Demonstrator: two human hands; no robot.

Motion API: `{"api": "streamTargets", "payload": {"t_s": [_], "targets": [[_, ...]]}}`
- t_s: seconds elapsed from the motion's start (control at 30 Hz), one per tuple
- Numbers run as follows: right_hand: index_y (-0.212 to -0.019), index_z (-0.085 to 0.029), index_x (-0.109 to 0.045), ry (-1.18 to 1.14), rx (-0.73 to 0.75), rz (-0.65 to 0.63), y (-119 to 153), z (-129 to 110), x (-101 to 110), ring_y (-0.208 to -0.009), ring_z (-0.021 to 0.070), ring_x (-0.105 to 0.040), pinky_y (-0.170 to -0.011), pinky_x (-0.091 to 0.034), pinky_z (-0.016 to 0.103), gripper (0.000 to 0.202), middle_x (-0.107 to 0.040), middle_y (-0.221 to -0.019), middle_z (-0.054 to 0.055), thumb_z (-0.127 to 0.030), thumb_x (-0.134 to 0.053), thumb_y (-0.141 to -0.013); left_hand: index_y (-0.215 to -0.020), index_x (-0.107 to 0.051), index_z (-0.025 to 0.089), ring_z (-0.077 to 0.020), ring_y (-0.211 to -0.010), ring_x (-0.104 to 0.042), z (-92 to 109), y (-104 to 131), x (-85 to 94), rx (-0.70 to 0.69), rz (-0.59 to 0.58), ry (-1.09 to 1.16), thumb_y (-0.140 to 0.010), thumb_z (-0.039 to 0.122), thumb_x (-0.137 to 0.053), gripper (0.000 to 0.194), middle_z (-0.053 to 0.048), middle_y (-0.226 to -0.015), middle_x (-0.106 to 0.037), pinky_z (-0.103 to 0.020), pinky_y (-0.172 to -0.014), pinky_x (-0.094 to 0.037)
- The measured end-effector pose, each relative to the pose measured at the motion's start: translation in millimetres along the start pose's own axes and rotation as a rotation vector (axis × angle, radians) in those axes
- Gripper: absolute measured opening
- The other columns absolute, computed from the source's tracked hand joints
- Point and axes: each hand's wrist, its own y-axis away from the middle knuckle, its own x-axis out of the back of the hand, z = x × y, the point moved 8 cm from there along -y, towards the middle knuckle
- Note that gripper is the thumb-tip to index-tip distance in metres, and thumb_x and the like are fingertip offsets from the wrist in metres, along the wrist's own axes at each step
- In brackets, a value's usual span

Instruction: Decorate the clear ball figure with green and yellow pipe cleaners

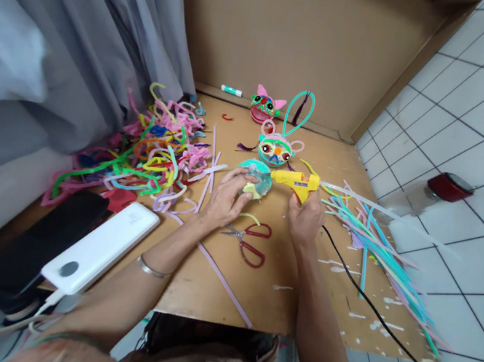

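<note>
My right hand (305, 217) grips a yellow hot glue gun (295, 181) by its handle, a long clear glue stick (352, 195) sticking out of the back. The nozzle points left and meets a round turquoise piece (262, 179) with a yellow patch; whether it touches cannot be made out. My left hand (227, 197) holds this piece from the left, fingers over its edge. Scissors with red handles (253, 245) lie between my forearms. Just behind the piece sits a turquoise animal head (275, 149) of pipe cleaners, with eyes, pink ears and a looped handle.
A pink and red animal head (264, 107) and a glue stick tube (231, 90) stand at the back. Tangled pipe cleaners (153, 153) heap at left, straight ones (377, 261) at right. A white power bank (102, 247) lies front left. The gun's black cord (371, 300) trails right.
</note>
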Motion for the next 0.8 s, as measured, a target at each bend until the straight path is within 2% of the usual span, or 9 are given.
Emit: {"api": "streamTargets", "payload": {"t_s": [0.27,0.57,0.8], "targets": [[-0.101,-0.013,-0.06,0.039,0.002,0.009,0.5,3.4,2.2,-0.075,0.0256,-0.061,-0.066,-0.04,0.033,0.027,-0.069,-0.086,0.012,-0.03,-0.051,-0.083,-0.11,-0.061,0.017,-0.0265,-0.124,-0.05,-1.8,-0.3,-0.2,0.004,0.002,-0.007,-0.096,0.047,-0.039,0.04,-0.011,-0.113,-0.067,-0.046,-0.107,-0.04],[-0.101,-0.013,-0.061,0.045,-0.018,-0.008,-0.4,5.2,1.4,-0.079,0.0267,-0.064,-0.067,-0.042,0.033,0.026,-0.071,-0.089,0.013,-0.029,-0.053,-0.083,-0.111,-0.061,0.017,-0.0259,-0.124,-0.049,-0.6,-0.1,0.8,-0.004,0.008,0.009,-0.096,0.044,-0.041,0.037,-0.011,-0.113,-0.067,-0.046,-0.107,-0.04],[-0.109,-0.012,-0.059,-0.008,-0.011,-0.018,0.0,-0.5,-1.9,-0.083,0.0266,-0.064,-0.07,-0.043,0.033,0.03,-0.07,-0.094,0.014,-0.028,-0.051,-0.084,-0.108,-0.061,0.016,-0.0255,-0.123,-0.049,1.1,-0.5,0.8,-0.024,0.013,0.018,-0.096,0.042,-0.043,0.034,-0.01,-0.112,-0.068,-0.045,-0.107,-0.04]]}}
